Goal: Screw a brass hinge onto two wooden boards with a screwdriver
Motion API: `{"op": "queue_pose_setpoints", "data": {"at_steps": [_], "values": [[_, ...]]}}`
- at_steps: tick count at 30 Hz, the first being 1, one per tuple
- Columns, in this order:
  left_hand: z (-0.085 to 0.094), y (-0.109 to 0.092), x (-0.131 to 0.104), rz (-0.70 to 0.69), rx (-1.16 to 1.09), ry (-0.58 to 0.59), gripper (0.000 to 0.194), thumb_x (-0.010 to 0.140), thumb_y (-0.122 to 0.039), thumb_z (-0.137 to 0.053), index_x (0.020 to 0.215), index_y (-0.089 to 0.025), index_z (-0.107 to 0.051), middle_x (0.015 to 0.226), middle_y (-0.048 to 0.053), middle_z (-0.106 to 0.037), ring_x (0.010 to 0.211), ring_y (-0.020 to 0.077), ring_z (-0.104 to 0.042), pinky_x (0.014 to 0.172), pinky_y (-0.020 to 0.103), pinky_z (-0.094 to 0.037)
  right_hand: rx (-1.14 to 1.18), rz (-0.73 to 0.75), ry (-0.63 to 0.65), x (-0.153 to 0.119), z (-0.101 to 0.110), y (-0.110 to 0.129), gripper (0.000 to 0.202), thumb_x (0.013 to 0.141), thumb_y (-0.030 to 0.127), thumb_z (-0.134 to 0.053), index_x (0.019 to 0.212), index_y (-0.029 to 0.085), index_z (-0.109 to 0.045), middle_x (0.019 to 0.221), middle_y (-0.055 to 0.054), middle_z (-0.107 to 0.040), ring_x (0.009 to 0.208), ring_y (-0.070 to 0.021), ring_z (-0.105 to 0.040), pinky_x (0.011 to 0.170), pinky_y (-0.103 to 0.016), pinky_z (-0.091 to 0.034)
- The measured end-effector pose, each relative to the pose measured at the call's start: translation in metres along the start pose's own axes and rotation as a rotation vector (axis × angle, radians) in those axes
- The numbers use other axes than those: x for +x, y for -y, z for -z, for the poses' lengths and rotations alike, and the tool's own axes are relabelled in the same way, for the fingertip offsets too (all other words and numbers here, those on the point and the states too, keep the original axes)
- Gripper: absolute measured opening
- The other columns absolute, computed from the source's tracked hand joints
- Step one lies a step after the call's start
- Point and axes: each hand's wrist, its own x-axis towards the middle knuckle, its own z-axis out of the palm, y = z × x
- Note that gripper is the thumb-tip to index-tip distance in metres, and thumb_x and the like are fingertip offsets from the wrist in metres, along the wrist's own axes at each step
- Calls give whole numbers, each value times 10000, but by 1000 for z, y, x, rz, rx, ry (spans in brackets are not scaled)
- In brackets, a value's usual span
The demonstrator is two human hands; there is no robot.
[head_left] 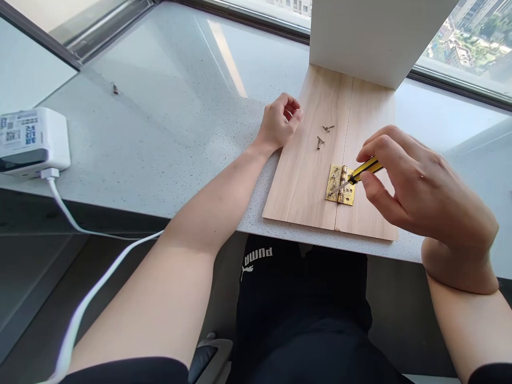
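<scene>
A brass hinge (pixel 333 184) lies across the seam between two light wooden boards (pixel 300 176). My right hand (pixel 416 181) grips a yellow and black screwdriver (pixel 366 168), its tip down at the lower part of the hinge's left leaf. Several small screws (pixel 320 142) rest on the left board above the hinge. My left hand (pixel 280 121) is curled at the left edge of that board, its fingers bent; whether anything small is inside them cannot be made out.
A white box-shaped panel (pixel 360 37) stands on the boards' far end by the window. At the far left of the speckled counter (pixel 160 117) sits a white charger (pixel 52 140), its white cable (pixel 86 304) hanging past the front edge.
</scene>
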Motion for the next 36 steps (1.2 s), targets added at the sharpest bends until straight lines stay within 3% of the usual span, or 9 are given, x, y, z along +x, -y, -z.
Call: {"op": "queue_pose_setpoints", "data": {"at_steps": [3, 8, 11, 15, 20, 25, 29, 33, 36], "values": [[-1, 2, 0, -3, 9, 4, 419, 1048, -670, -865, 1028, -302, -665, 971, 74, -750, 925, 304, -763, 826, 491, -647, 133, 64, 32, 3, -1, 1, 296, 1190, 76, -437, 1328, 202, -667, 1243, -164, -790, 950, -283, -742, 850, -465, -596], [-2, 4, 0, -11, 27, 1, 354, 1080, -595, -848, 1038, -289, -675, 1002, 86, -772, 933, 301, -774, 822, 485, -647, 95, 157, -20, 1, -2, -6, 133, 1230, 135, -575, 1288, 201, -674, 1101, -98, -800, 850, -232, -683, 700, -402, -483], [-2, 2, -1, -11, 27, -1, 353, 1077, -603, -848, 1047, -293, -682, 992, 82, -782, 911, 291, -767, 817, 477, -649, 20, 161, -43, 0, -4, -11, 73, 1239, 219, -645, 1173, 230, -674, 988, -46, -760, 778, -203, -607, 671, -378, -421], [-1, -1, -1, 0, 20, 1, 373, 1073, -648, -839, 1039, -314, -675, 979, 68, -791, 921, 285, -756, 826, 464, -656, -55, 99, -45, 2, -7, -9, 302, 1266, 418, -634, 1014, 251, -624, 801, -3, -613, 681, -191, -466, 643, -381, -378], [-1, -5, -1, -3, 19, -2, 413, 1072, -684, -823, 1003, -317, -648, 946, 64, -789, 907, 287, -752, 803, 462, -656, -1, 135, -64, 4, -10, -3, 193, 1216, 200, -491, 1200, 218, -683, 1144, -142, -770, 913, -266, -672, 768, -424, -518], [-2, -6, -1, -4, -2, -14, 436, 1053, -684, -850, 980, -307, -643, 925, 63, -784, 887, 282, -749, 776, 445, -650, 59, 182, -53, 3, -12, -2, 277, 1228, 135, -483, 1430, 228, -648, 1153, -96, -767, 904, -232, -662, 790, -401, -541], [-2, -6, -1, -1, 9, -7, 425, 1075, -684, -823, 991, -307, -644, 946, 71, -783, 892, 284, -744, 777, 452, -643, -24, 142, -68, 3, -11, -5, 106, 1254, 222, -576, 1231, 233, -679, 1018, -56, -721, 823, -206, -599, 722, -376, -466], [-1, -8, -2, -6, 8, 6, 423, 1086, -696, -804, 1009, -314, -638, 925, 66, -762, 902, 288, -731, 795, 460, -639, -52, 74, -62, 5, -10, -7, 216, 1267, 324, -606, 1079, 232, -661, 900, -23, -654, 723, -183, -490, 670, -374, -403], [-1, -9, -2, -6, 14, 5, 427, 1089, -704, -793, 1011, -316, -631, 909, 59, -754, 897, 285, -727, 792, 458, -629, -56, 63, -67, 5, -11, -7, 232, 1267, 312, -542, 1087, 227, -661, 944, -57, -695, 727, -193, -473, 656, -382, -393]]}}
